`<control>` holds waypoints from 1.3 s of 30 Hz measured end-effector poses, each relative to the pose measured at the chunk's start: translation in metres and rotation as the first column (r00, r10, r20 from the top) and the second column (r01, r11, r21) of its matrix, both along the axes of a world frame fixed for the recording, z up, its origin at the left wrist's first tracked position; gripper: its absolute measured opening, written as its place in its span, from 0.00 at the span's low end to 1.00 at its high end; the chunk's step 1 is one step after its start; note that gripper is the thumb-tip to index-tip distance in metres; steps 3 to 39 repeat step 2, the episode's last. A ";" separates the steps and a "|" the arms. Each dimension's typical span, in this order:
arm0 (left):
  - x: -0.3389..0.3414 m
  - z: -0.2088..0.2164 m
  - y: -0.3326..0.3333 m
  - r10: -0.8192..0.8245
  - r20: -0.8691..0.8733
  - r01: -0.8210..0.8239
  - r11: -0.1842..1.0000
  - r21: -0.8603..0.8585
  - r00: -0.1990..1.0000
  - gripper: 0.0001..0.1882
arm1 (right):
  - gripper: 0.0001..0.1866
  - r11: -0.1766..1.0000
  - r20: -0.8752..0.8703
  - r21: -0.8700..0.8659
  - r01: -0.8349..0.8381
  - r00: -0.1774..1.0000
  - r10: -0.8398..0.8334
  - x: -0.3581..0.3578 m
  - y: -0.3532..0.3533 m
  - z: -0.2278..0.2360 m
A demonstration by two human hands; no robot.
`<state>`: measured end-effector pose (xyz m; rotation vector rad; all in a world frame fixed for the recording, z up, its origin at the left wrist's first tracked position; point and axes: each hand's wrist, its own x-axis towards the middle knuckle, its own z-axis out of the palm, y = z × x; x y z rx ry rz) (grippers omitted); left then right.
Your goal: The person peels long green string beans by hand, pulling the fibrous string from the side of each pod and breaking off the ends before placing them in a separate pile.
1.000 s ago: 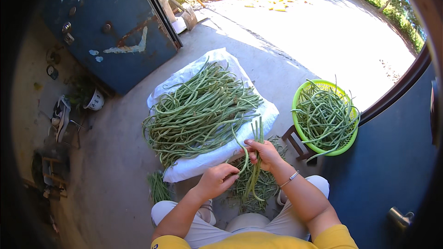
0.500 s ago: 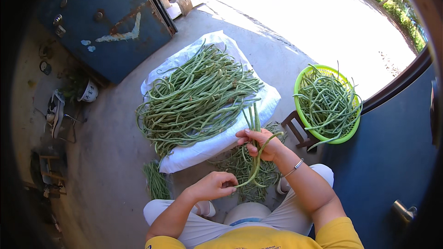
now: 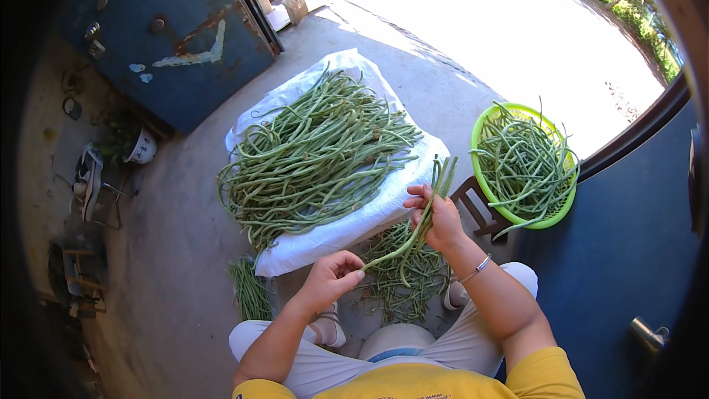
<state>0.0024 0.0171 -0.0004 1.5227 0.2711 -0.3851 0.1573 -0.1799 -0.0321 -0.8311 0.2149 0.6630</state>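
Several long green beans are in my right hand, its fingers wrapped round them and their upper ends sticking up past it. My left hand, lower and to the left, pinches the tip of one bean between thumb and fingertips, so that bean stretches between the two hands. Beyond them a large heap of long beans lies on a white woven sack. Below my right hand, short bean pieces are spread on the floor between my feet.
At the right a lime-green plastic basket full of beans rests on a dark brown stool. A small bundle of thin beans lies on the floor at left. Blue metal doors stand at both sides; a potted plant is far left.
My right hand has moved right with the beans, which now lean to the right. My left hand has shifted slightly left and up, drawing the bean out straighter.
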 end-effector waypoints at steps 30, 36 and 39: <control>0.001 -0.004 0.004 0.071 -0.018 -0.072 0.993 -0.092 0.997 0.07 | 0.18 1.000 0.001 0.000 0.005 1.000 -0.005 0.001 0.000 0.000; 0.001 -0.004 0.004 0.071 -0.018 -0.072 0.993 -0.092 0.997 0.07 | 0.18 1.000 0.001 0.000 0.005 1.000 -0.005 0.001 0.000 0.000; 0.001 -0.004 0.004 0.071 -0.018 -0.072 0.993 -0.092 0.997 0.07 | 0.18 1.000 0.001 0.000 0.005 1.000 -0.005 0.001 0.000 0.000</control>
